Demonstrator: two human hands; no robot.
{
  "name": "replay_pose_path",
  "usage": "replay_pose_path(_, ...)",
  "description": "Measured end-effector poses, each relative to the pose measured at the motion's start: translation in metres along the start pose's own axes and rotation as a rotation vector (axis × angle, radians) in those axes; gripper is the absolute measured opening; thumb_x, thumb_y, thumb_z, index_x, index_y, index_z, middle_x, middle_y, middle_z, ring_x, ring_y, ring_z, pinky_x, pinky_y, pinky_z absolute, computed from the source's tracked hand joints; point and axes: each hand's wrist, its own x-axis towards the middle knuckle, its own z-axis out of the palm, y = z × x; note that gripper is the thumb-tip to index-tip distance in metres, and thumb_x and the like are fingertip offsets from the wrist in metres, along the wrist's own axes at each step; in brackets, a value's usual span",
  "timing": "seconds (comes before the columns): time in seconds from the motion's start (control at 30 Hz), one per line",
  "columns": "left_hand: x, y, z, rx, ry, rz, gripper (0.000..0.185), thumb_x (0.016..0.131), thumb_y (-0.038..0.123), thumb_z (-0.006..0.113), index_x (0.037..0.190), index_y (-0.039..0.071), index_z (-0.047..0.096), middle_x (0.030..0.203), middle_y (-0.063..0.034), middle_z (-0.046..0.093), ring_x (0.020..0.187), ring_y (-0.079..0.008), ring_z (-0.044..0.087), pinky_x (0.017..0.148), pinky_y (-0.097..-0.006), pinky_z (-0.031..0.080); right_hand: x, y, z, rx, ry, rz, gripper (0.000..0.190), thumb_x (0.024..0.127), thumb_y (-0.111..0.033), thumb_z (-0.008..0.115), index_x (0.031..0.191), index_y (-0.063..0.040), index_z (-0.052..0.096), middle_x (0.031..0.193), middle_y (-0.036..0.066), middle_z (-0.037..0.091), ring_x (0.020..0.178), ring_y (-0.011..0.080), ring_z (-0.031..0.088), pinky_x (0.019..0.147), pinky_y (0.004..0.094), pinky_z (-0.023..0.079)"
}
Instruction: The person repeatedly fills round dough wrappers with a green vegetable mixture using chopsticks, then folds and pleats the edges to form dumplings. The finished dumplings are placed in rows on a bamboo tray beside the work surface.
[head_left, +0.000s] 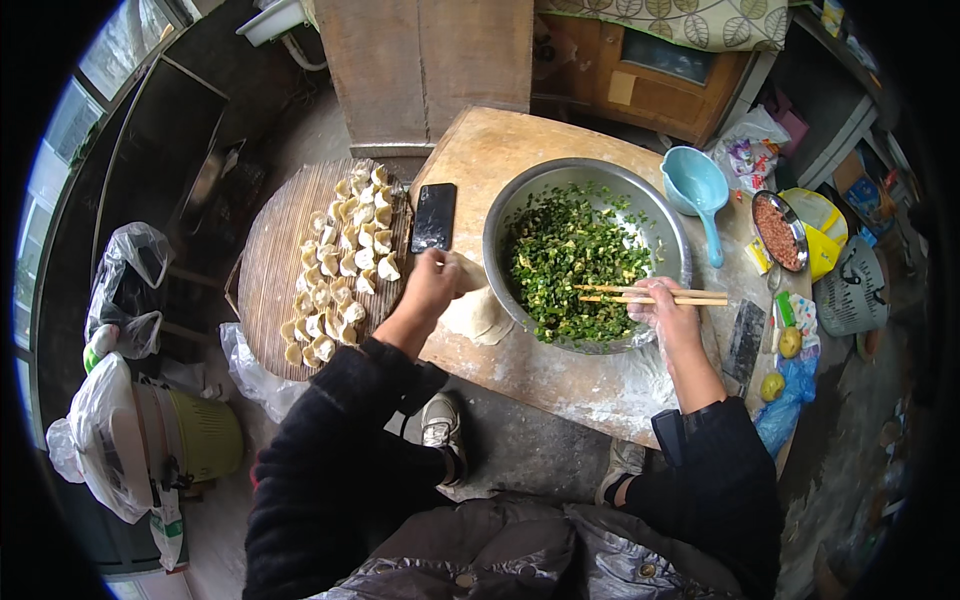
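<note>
My right hand (664, 311) grips a pair of wooden chopsticks (697, 298), and flour whitens its fingers. The chopstick tips reach into chopped green filling with yellow bits (574, 262) inside a large steel basin (681, 247). Left of the basin, the fingers of my left hand (436, 279) pinch a thin dough wrapper (470, 274). More flat dough wrappers (480, 316) lie overlapped just below, against the basin's side. Further left, folded dumplings (347, 262) stand in rows on a round wooden board (274, 262).
A black smartphone (433, 217) lies on the wooden tabletop (480, 150) beside the board. Right of the basin are a blue ladle (694, 184), a bowl of pinkish-brown bits (778, 231), a dark flat block (744, 341) and two yellowish round fruits or potatoes (790, 343). Loose flour (637, 386) coats the near edge.
</note>
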Motion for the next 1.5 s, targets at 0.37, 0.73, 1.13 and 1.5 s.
replay_pose_path(0.37,-0.114,0.081,-0.008,-0.919,-0.266,0.145,0.023,0.091,0.01,0.061,0.112,0.002,0.06,0.104,-0.0089,0.067,0.093,-0.0168,0.065,0.083,-0.0291,0.052,-0.003,-0.004,0.001,0.128,0.028,0.064,0.02,0.096,-0.015,0.048,0.1,0.001,0.058,0.085,0.01,0.064,0.07,0.0169,0.063,0.065,0.0278,0.054)
replay_pose_path(0.73,-0.117,0.001,0.047,-0.626,-0.142,-0.089,0.019,0.095,0.008,0.049,0.111,-0.001,0.052,0.097,-0.0048,0.061,0.081,-0.0113,0.059,0.074,-0.0258,0.05,-0.028,-0.027,-0.007,-0.086,-0.057,-0.092,0.02,0.095,-0.018,0.053,0.1,0.001,0.058,0.085,0.01,0.064,0.071,0.0149,0.063,0.065,0.0264,0.052)
replay_pose_path(1.13,-0.134,-0.026,0.08,-0.827,-0.38,-0.308,0.029,0.096,0.008,0.042,0.122,0.0,0.05,0.111,-0.0063,0.06,0.102,-0.0152,0.059,0.093,-0.0336,0.047,-0.052,-0.023,0.0,-0.184,-0.095,-0.156,0.019,0.096,-0.014,0.051,0.098,0.005,0.057,0.087,0.013,0.064,0.071,0.0163,0.064,0.065,0.0268,0.054)
replay_pose_path(1.5,-0.134,0.004,0.086,-0.922,-0.203,-0.408,0.033,0.1,0.022,0.039,0.12,-0.002,0.049,0.11,-0.0091,0.059,0.097,-0.0179,0.059,0.088,-0.0344,0.049,-0.1,-0.009,0.018,-0.479,-0.168,-0.566,0.015,0.093,-0.011,0.054,0.098,0.002,0.058,0.086,0.013,0.063,0.075,0.0193,0.065,0.067,0.0293,0.056)
